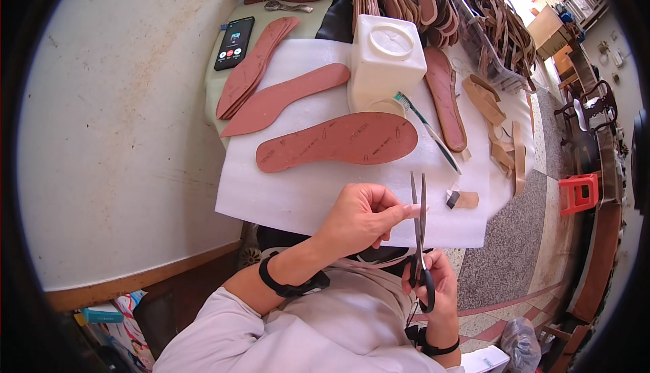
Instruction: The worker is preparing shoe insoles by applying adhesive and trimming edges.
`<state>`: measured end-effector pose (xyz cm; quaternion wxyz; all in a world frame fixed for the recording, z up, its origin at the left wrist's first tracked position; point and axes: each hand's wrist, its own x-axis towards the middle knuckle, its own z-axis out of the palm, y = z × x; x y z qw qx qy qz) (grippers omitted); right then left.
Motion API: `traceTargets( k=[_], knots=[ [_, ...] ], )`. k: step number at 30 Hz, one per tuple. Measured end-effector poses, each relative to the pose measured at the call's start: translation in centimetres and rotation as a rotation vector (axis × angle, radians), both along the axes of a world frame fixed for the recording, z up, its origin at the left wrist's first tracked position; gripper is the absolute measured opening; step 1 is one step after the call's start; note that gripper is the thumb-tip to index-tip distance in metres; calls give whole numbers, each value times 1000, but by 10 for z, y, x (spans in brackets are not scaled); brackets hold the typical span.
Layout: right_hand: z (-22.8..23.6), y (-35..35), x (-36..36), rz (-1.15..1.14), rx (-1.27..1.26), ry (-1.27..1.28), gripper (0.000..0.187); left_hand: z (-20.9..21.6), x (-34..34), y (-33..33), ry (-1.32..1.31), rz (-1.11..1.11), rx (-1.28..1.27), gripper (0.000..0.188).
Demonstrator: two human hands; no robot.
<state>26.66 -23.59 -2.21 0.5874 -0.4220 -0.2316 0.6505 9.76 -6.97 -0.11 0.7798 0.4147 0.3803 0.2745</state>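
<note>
My left hand [357,221] pinches a small pale strip [412,210] between thumb and forefinger. Its free end lies at the blades of the scissors [418,217], which point away from me and stand slightly apart. My right hand [441,281] is wrapped around their black handles. Just beyond my hands, a reddish-brown insole [338,144] lies flat on the white sheet [291,200]. To the right of the scissors are a small tan scrap [467,200] and a dark bit [451,200]. A green-and-white toothbrush [435,136] rests behind them.
Farther back are another insole [288,99], a fanned stack of insoles [254,72], a phone [234,45], a white plastic container [393,65] and a brown sole piece [445,95]. Tan offcuts [502,153] lie right, below a clear bin [497,68] of strips. A wall [122,122] borders the left.
</note>
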Motion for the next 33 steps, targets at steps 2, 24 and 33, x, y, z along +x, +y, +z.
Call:
traceTargets(
  k=[2,24,33],
  knots=[
    [1,-1,0,4,-6,-9,51,0,-1,0,-4,0,9,29],
    [-18,-12,-2,-63,-2,-31,48,-6,-2,-2,25,-41,29,20],
    [17,-2,52,-328,24,-422,34,8,-1,1,69,-20,-24,26]
  ],
)
